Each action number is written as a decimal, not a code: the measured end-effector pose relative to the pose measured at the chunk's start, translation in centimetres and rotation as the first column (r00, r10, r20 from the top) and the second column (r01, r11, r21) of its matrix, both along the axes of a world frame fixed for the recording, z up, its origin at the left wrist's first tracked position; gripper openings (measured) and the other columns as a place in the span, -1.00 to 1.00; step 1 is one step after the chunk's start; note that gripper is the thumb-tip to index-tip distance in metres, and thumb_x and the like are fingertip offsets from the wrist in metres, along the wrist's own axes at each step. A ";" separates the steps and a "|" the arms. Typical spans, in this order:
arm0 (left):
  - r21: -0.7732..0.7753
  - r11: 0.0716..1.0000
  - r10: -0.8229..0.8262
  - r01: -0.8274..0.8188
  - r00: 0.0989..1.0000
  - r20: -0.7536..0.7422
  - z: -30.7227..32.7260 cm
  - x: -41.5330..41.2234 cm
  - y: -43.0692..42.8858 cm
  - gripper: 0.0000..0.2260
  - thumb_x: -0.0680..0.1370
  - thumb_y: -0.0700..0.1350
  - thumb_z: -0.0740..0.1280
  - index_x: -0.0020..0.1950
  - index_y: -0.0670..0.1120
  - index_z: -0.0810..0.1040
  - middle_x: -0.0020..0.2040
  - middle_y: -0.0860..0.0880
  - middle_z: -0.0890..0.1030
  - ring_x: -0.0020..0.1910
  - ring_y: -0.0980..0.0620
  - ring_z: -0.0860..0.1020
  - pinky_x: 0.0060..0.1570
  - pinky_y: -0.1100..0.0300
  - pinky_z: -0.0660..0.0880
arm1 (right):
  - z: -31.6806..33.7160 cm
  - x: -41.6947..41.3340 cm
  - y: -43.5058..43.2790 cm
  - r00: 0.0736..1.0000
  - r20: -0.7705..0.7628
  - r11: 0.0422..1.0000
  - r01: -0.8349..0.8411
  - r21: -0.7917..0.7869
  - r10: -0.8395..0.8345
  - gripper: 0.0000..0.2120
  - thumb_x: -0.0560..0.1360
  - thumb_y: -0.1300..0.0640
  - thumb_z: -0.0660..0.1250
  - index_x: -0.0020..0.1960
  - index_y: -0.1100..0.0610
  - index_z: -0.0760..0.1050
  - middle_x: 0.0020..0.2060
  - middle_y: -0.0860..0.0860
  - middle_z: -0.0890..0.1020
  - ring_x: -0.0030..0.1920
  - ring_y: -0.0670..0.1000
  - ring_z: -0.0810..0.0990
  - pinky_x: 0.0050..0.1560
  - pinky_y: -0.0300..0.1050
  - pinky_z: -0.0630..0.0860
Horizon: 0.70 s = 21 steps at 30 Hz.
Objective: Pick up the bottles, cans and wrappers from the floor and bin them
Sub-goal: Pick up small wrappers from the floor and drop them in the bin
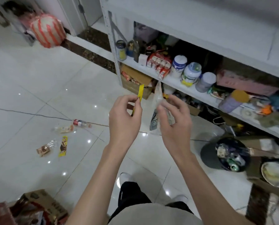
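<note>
My left hand (pixel 125 117) pinches a long yellow wrapper (pixel 140 92) held upright at chest height. Beside it, my right hand (pixel 174 118) grips a clear plastic wrapper (pixel 157 96) with dark print at its lower end. On the white tiled floor to the left lie a small plastic bottle (pixel 80 123) with a red label, a clear wrapper (pixel 63 129), a yellow wrapper (pixel 63 146) and a brown-and-clear wrapper (pixel 45 149). A round black bin (pixel 207 153) holding cans and wrappers stands on the floor at the right, below my right hand.
A white shelf unit (pixel 173 82) packed with jars, cartons and boxes runs along the right. A cardboard box (pixel 43 205) sits at the bottom left. A red-and-white striped bag (pixel 48 30) leans at the far left. My feet in white shoes (pixel 125 177) stand below.
</note>
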State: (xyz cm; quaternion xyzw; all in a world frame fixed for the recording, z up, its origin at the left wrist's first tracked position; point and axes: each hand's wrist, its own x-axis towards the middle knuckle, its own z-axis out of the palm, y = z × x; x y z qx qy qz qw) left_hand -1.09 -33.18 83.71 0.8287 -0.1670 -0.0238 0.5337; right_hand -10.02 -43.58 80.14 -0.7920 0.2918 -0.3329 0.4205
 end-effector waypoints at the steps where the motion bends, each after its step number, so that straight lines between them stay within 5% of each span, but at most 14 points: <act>1: 0.008 0.999 -0.042 0.042 0.999 0.008 0.0 -1.9 -2.0 -0.91 0.59 -0.13 0.35 0.00 0.07 0.58 -0.05 0.16 0.61 -0.09 0.21 0.57 -0.16 0.37 0.45 | 0.0 -2.3 -1.7 0.999 0.010 0.999 0.040 0.002 -0.040 -0.75 0.61 0.02 0.34 0.17 0.11 0.68 0.33 0.03 0.55 0.37 -0.04 0.48 0.38 -0.20 0.38; 8: 0.027 0.961 -0.274 0.274 0.962 -0.002 -0.3 -17.8 -15.3 -0.92 0.60 -0.12 0.35 0.05 0.00 0.61 -0.03 0.10 0.62 -0.11 0.28 0.56 -0.12 0.34 0.48 | 0.4 -20.8 -12.5 0.949 0.037 0.949 0.313 0.030 -0.314 -0.87 0.61 0.11 0.39 0.12 0.02 0.68 0.31 0.00 0.56 0.36 -0.06 0.48 0.38 -0.30 0.34; 13: 0.035 0.897 -0.441 0.442 0.897 -0.027 -0.6 -26.7 -22.3 -0.94 0.60 -0.12 0.34 0.03 0.03 0.58 -0.01 0.06 0.62 -0.15 0.31 0.54 -0.16 0.32 0.45 | 0.0 -32.8 -18.1 0.868 0.009 0.868 0.496 0.026 -0.496 -0.84 0.61 0.12 0.39 0.16 0.06 0.68 0.31 0.03 0.55 0.36 0.00 0.50 0.36 -0.09 0.46; 16: 0.032 0.860 -0.510 0.510 0.860 -0.010 -1.1 -30.3 -25.7 -0.94 0.60 -0.12 0.35 0.03 0.03 0.58 -0.03 0.05 0.63 -0.13 0.27 0.56 -0.14 0.15 0.53 | -0.3 -38.5 -20.6 0.818 -0.002 0.818 0.575 -0.002 -0.575 -0.81 0.62 0.13 0.38 0.20 0.12 0.66 0.32 0.06 0.54 0.36 -0.05 0.47 0.37 -0.27 0.39; 21: 0.028 0.801 -0.597 0.598 0.801 -0.030 -2.5 -34.2 -30.9 -0.95 0.60 -0.12 0.35 0.02 0.03 0.58 -0.03 0.05 0.63 -0.12 0.22 0.57 -0.09 0.09 0.57 | -1.3 -44.9 -24.7 0.719 -0.019 0.719 0.695 -0.016 -0.695 -0.79 0.63 0.12 0.37 0.21 0.14 0.66 0.32 0.04 0.54 0.38 -0.01 0.49 0.34 0.13 0.50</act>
